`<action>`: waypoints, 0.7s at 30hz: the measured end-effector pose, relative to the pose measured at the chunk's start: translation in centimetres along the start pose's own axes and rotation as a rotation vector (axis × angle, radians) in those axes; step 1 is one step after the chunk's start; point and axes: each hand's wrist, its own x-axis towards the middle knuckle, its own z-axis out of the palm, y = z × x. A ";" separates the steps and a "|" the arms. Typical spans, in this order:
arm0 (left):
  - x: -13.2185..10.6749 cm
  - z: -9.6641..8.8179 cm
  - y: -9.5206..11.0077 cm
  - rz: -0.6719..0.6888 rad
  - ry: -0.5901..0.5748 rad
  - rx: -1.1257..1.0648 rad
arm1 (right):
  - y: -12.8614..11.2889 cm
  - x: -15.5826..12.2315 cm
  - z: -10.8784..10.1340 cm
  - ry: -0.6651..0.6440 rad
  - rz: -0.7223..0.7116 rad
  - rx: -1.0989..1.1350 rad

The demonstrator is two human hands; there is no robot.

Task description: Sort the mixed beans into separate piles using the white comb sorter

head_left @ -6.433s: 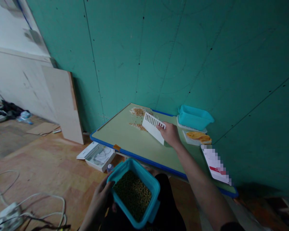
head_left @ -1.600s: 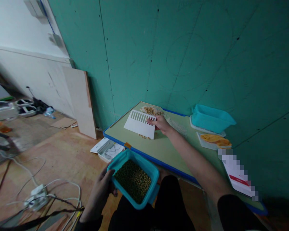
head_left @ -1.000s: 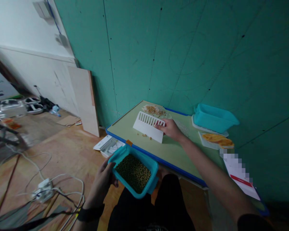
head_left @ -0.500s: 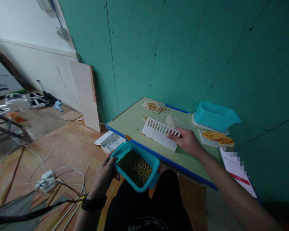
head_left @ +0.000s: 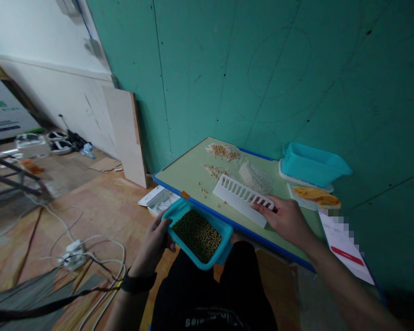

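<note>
1. L hand (head_left: 155, 241): thumb over rim, fingers curled under, clamped on left end of bean tub (head_left: 225, 248). Black band on wrist.
2. Bean tub: teal, rectangular, open top, approx. level. Held in air over lap, just below and beside table's near blue edge. Holds green-brown beans (head_left: 196, 234), well filled.
3. R hand (head_left: 286, 220): fingers together, pinched with thumb on right end of slotted scraper (head_left: 243, 201).
4. Slotted scraper: white plastic, row of slots along far edge. Lies aslant on table (head_left: 179, 172) near front edge. Can't tell if flat or tipped up.
5. Table: green top, blue rim, set against teal wall.
6. Loose tan beans: pile at far corner (head_left: 224, 151), smaller lot (head_left: 214, 171) nearer, few strays by front edge left of scraper.
7. White grain patch (head_left: 255, 177): just behind scraper.
8. Spare teal tub (head_left: 313, 164): far right, on white lid.
9. White tray (head_left: 315, 196) w/ yellow contents: just in front of spare tub.
10. Paper sheet (head_left: 345, 246): right end of table, red mark, part blurred.
11. Floor: open white box (head_left: 158, 200) under table's left end; cables & power strip (head_left: 74, 248); board (head_left: 126, 133) leaning on wall.
</note>
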 end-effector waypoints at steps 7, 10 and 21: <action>-0.4 0.8 0.6 -0.011 -0.004 -0.041 | -2.5 -3.5 0.3 0.023 -0.155 -0.044; -0.4 1.0 0.7 -0.012 -0.005 -0.051 | -3.9 -3.8 1.0 -0.006 -0.246 -0.055; 0.6 0.0 1.1 -0.016 -0.002 -0.060 | -1.3 2.2 3.4 0.076 -0.141 -0.097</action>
